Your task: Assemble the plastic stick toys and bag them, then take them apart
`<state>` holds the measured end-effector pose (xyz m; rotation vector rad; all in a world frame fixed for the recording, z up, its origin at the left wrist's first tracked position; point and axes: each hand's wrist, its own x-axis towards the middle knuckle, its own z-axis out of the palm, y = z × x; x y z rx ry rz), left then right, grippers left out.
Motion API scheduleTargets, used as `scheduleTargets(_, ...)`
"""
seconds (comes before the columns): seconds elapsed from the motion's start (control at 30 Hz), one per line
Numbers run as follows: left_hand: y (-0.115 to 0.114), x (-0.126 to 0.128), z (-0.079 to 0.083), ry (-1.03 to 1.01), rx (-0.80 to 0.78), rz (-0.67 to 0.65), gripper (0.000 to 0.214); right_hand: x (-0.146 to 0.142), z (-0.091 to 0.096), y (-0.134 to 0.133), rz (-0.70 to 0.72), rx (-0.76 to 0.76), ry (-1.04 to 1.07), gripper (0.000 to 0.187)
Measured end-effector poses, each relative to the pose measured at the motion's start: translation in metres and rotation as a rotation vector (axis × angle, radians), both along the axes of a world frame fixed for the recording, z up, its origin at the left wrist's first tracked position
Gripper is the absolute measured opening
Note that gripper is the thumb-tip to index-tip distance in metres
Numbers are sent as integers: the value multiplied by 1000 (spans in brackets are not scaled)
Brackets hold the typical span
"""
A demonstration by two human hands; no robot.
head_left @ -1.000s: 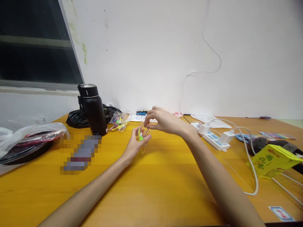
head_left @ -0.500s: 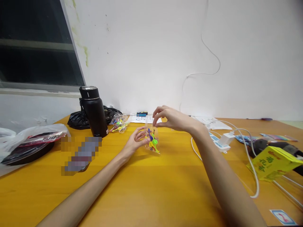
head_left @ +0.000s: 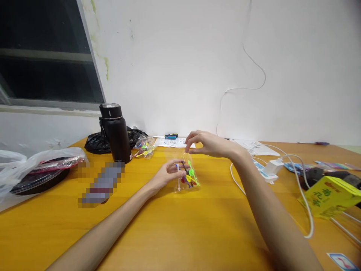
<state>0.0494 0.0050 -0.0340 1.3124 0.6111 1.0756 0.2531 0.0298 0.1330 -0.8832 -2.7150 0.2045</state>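
A small clear plastic bag (head_left: 186, 176) holding several little colourful plastic parts hangs just above the yellow-orange table (head_left: 180, 229). My right hand (head_left: 210, 144) pinches the bag's top edge from above, fingers closed. My left hand (head_left: 166, 175) touches the bag's left side with thumb and fingers closed on it. A second clear bag of colourful parts (head_left: 143, 146) lies farther back, beside a black flask (head_left: 116, 132).
A black plastic bag (head_left: 97, 143) lies behind the flask. At left is a dark round dish in clear plastic (head_left: 36, 171). A white power strip with chargers and cables (head_left: 267, 169), a yellow carton (head_left: 328, 195), papers and a screwdriver (head_left: 170, 136) sit at right and back.
The small bag has been drawn out from my left palm and now hangs flat between both hands, slightly further right. The view shifted a little to the right.
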Motion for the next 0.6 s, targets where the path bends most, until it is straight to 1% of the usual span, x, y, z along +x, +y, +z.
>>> scheduleTargets(0.07, 2, 0, -1, -28, -53, 72, 53, 0, -4, 2, -68, -56, 108, 25)
scheduleTargets(0.1, 3, 0, -1, -37, -81, 110, 54, 0, -10, 4, -114, -82, 177, 31)
scheduleTargets(0.17, 5, 0, -1, -38, -120, 170, 58, 0, -30, 8, -207, -123, 320, 39)
scheduleTargets(0.23, 6, -1, -2, -29, -130, 179, 61, 0, -59, 11, -278, -159, 455, 41)
scheduleTargets(0.27, 6, -1, -2, -21, -126, 161, 62, 1, -76, 11, -271, -234, 516, 43)
scheduleTargets(0.33, 6, -1, -3, 2, -102, 110, 63, 2, -106, 8, -213, -403, 606, 45)
scheduleTargets(0.4, 6, -1, -5, 39, -71, 80, 60, 3, -129, 4, -185, -449, 627, 40)
scheduleTargets(0.47, 6, -2, -5, 79, -31, 89, 57, 3, -142, 2, -172, -449, 632, 34)
scheduleTargets(0.6, 8, -5, -6, 170, 46, 60, 57, 3, -152, 4, -185, -414, 710, 29)
